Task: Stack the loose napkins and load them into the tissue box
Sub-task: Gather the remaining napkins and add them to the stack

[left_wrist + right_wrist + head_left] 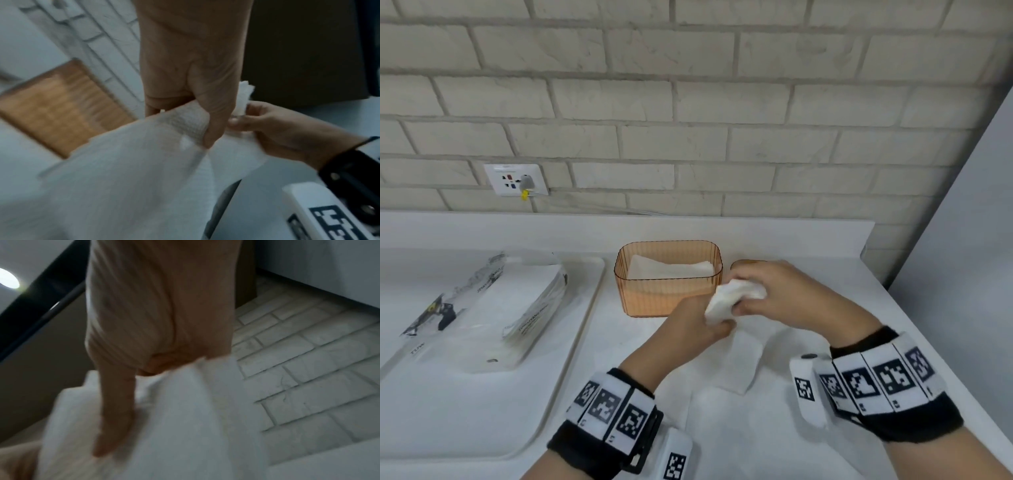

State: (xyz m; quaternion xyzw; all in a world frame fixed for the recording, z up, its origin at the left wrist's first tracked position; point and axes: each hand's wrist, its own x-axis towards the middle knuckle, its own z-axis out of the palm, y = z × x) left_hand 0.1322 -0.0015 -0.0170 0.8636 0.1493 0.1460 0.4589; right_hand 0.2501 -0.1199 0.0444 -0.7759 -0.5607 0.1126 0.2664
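Note:
Both hands hold a thick stack of white napkins [732,299] in the air just right of the orange ribbed tissue box [640,294]. My left hand [702,322] grips its lower end, thumb across the top. At the upper end my right hand [767,291] has its fingers curled round the stack. White napkins lie inside the box [671,269]. A single loose napkin [743,359] lies flat on the counter under the hands. The left wrist view shows the thumb [213,113] pressed on the napkins [144,170], with the box [61,105] blurred behind. The right wrist view shows the napkins [185,418] under a finger [115,410].
A white tray [585,329] on the left carries an opened plastic napkin pack [493,308]. The orange lid [748,263] peeks out behind my right hand. A brick wall with a socket [517,179] runs along the back. The counter edge [928,346] slants away on the right.

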